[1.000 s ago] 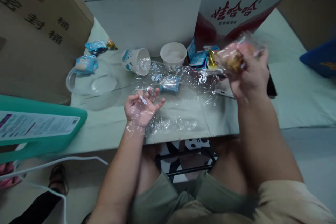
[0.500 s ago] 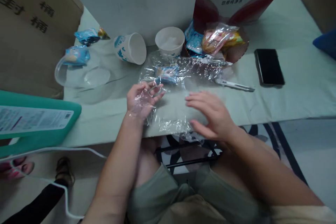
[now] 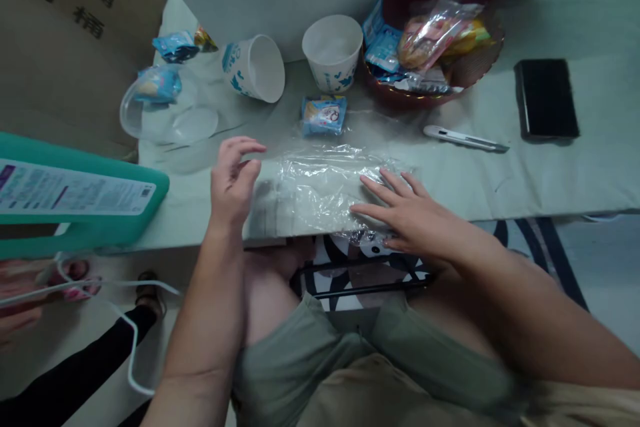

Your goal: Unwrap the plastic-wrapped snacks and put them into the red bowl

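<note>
A crumpled sheet of clear plastic wrap [image 3: 325, 187] lies on the pale green table [image 3: 500, 173] at its near edge. My right hand [image 3: 405, 210] rests flat on the wrap's right end, fingers spread. My left hand [image 3: 235, 177] hovers at the wrap's left end, fingers curled loosely and holding nothing. A small blue snack packet [image 3: 323, 115] lies just beyond the wrap.
Behind stand two paper cups, one tipped [image 3: 255, 68] and one upright [image 3: 333, 53], a red bowl of snack packets [image 3: 433, 47], a box cutter [image 3: 465, 140], a black phone [image 3: 547, 99], a clear lid [image 3: 167, 117], and a teal package [image 3: 75, 200] at left. Cardboard boxes line the back.
My right hand put the snack bag into the red bowl, then came down onto the wrap. The wrap was pulled toward me, uncovering the blue packet. My left hand turned palm-down.
</note>
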Motion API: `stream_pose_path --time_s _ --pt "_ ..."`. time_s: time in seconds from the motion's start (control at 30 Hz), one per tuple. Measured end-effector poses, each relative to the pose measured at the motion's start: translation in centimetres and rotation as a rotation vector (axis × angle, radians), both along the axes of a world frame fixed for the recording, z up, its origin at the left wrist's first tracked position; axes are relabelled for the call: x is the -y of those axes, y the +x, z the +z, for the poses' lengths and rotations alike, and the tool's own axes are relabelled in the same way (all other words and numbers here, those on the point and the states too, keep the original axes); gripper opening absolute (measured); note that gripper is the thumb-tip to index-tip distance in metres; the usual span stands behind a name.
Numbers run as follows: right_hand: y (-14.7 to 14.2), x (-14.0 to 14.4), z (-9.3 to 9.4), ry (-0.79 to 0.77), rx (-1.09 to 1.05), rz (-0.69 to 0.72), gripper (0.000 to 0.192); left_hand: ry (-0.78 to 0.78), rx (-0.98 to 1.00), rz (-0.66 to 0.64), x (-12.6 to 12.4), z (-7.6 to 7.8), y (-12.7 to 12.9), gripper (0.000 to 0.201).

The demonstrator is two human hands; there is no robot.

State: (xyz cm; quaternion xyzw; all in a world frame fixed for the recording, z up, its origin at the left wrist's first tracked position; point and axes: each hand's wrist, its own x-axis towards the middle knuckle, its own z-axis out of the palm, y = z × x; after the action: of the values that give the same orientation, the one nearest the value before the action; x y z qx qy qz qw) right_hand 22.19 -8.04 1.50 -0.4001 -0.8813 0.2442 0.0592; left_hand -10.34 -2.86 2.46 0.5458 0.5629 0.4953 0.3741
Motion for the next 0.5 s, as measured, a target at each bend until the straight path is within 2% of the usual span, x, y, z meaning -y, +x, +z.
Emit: stream_pose_path --time_s 0.1,0.17,0.23,0.3,0.37,0.43,0.5 --pt "-0.5 -0.9 0.1 -0.040 -0.151 -0.003 0.017 0.090 -0.272 -0.303 1.5 1.6 0.5 0.027" --pt "-0.2 -1.7 0.7 -0.135 -0.351 -0.090 0.010 0.008 -0.398 -0.495 2.1 2.2 1.0 0.043" --pt "0.3 -2.5 1.3 -0.238 -0.568 -0.299 0.011 -0.055 -0.476 -0.594 2.4 2.1 1.3 0.058" --pt "1.0 -3.1 1.7 -0.342 -0.787 -0.542 0.012 -0.081 -0.498 -0.593 2.4 1.4 1.3 0.050" --pt "1.4 -3.5 1.6 -0.438 -0.972 -0.718 0.013 -0.098 -0.429 -0.527 2.1 0.4 1.2 0.024" --pt "1.6 -3.9 1.2 -0.483 -1.050 -0.825 0.014 -0.111 -0.258 -0.426 1.6 -0.5 1.2 0.010" --pt "1.7 -4.2 0.9 -0.458 -1.024 -0.890 0.019 -0.113 -0.052 -0.320 0.9 -0.9 1.6 0.012"
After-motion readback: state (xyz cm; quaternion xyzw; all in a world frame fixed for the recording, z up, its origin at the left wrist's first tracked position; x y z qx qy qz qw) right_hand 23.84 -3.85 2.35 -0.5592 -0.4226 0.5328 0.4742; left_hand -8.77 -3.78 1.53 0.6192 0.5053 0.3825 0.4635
